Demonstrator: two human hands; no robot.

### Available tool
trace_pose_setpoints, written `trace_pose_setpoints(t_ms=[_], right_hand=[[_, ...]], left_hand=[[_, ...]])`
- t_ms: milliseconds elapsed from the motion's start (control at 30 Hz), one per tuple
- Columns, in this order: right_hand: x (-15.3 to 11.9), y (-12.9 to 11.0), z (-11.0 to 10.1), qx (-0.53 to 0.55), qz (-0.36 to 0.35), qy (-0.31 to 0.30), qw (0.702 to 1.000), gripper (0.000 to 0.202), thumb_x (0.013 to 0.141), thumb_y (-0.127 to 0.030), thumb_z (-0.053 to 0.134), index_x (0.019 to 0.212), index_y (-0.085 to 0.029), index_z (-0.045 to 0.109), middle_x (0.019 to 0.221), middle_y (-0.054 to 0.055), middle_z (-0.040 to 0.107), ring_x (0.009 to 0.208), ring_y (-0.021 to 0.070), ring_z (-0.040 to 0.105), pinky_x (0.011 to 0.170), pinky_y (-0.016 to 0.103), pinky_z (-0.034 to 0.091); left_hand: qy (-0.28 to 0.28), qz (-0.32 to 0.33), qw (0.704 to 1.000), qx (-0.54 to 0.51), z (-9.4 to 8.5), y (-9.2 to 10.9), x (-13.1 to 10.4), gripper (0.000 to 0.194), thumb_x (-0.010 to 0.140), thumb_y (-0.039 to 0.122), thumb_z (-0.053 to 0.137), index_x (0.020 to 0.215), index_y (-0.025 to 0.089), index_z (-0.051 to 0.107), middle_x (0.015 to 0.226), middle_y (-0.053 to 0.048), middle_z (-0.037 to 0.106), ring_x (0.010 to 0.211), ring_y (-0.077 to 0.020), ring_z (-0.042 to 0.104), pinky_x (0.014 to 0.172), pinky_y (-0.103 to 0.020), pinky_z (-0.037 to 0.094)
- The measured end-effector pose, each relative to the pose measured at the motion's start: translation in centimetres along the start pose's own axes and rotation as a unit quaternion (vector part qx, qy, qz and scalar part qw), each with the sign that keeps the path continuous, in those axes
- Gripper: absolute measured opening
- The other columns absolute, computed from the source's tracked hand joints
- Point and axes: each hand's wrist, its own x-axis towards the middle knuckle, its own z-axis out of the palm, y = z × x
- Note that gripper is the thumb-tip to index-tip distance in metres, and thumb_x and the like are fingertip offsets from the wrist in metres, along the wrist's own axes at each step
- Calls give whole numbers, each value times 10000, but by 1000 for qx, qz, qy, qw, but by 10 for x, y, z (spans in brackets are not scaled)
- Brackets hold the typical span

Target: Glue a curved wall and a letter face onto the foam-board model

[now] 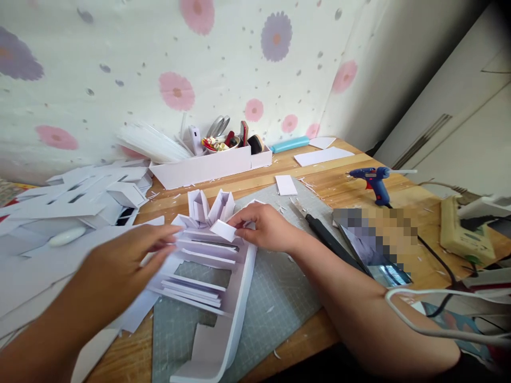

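Probably light, stiff and easily creased, the small white card [224,230] is above the far end of the white frame [242,295], pinched near its right edge by the right hand [265,227]; edges seem the best hold. The left hand [123,268], blurred, has its fingers [157,260] parted, seemingly empty, near the frame, which rests on the grey mat [279,298] on the table [293,346].

Bright, soft light washes the floral wall [223,69] beyond the grip; the cabinet [471,90] far off to its upper right is dimmer, darkening into the corner; the right hand [261,226] looks fairly crisp, the left hand [123,260] blurred; glare and pixel blocks mark the glossy screen [361,246] to the grip's right; outer edges stretch.
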Motion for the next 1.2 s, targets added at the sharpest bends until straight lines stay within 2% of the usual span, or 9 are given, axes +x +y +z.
trace_pose_setpoints(t_ms=[67, 133, 233, 333, 467, 600, 767, 900, 1200], right_hand=[[1, 0, 0, -7, -2, -10, 1000, 251, 779, -23, 624, 927, -188, 742, 895, 6, 761, 797, 132, 652, 758, 234, 434], [1, 1, 0, -12, -8, -12, 1000, 226, 785, -30, 634, 913, -181, 744, 893, 10, 765, 805, 133, 660, 757, 230, 431], [2, 4, -1, -41, -20, -29, 999, 213, 796, -33, 632, 880, -191, 749, 873, 0, 769, 804, 136, 666, 798, 243, 433], [2, 7, -5, -71, -31, -28, 997, 240, 807, -39, 615, 894, -213, 756, 891, -4, 769, 834, 150, 671, 858, 275, 435], [2, 15, -13, -69, -22, 113, 991, 288, 762, -15, 601, 939, -192, 742, 1063, 55, 728, 1020, 186, 640, 935, 317, 448], [4, 23, -14, -60, 27, 200, 978, 257, 762, -26, 578, 903, -184, 724, 1003, 61, 703, 984, 186, 636, 904, 334, 482], [4, 23, -7, -91, 7, 206, 974, 250, 759, -15, 573, 879, -185, 711, 980, 65, 689, 950, 196, 643, 872, 338, 498], [2, 20, -7, -107, -14, 216, 970, 238, 771, -27, 570, 883, -186, 707, 977, 67, 683, 940, 203, 648, 860, 340, 503], [1, 23, -7, -144, -25, 217, 965, 223, 786, -55, 565, 892, -190, 709, 955, 71, 681, 930, 218, 646, 856, 352, 504]], left_hand=[[-74, 81, 993, -36, 4, 28, 10, 484, 823, 552, 464, 1223, 359, 655, 1242, 31, 697, 1099, -277, 641, 980, -378, 468], [-98, 118, 987, -53, 10, 50, 22, 503, 822, 489, 493, 1277, 328, 635, 1224, 0, 708, 1070, -273, 647, 962, -366, 469], [-126, 139, 980, -66, 16, 65, 38, 417, 815, 447, 523, 1170, 320, 701, 1128, -1, 742, 1008, -250, 656, 917, -338, 473], [-145, 109, 981, -70, 18, 70, 45, 332, 783, 436, 571, 1039, 308, 739, 968, 7, 760, 877, -222, 660, 824, -308, 485], [-171, 112, 977, -66, 21, 75, 47, 300, 781, 395, 581, 1009, 279, 738, 946, -6, 754, 849, -216, 650, 802, -309, 474], [-196, 159, 967, -37, 28, 81, 48, 291, 828, 335, 551, 1044, 244, 725, 965, -26, 743, 827, -203, 640, 779, -313, 451], [-202, 184, 962, 19, 29, 88, 47, 212, 849, 249, 564, 993, 215, 716, 836, -17, 708, 755, -190, 613, 713, -298, 408], [-196, 201, 959, 47, 25, 94, 49, 199, 851, 196, 564, 988, 212, 707, 891, -15, 715, 795, -191, 613, 733, -295, 397], [-212, 162, 964, 27, -7, 94, 36, 186, 804, 226, 588, 943, 230, 711, 818, 16, 679, 734, -160, 575, 678, -265, 378]])
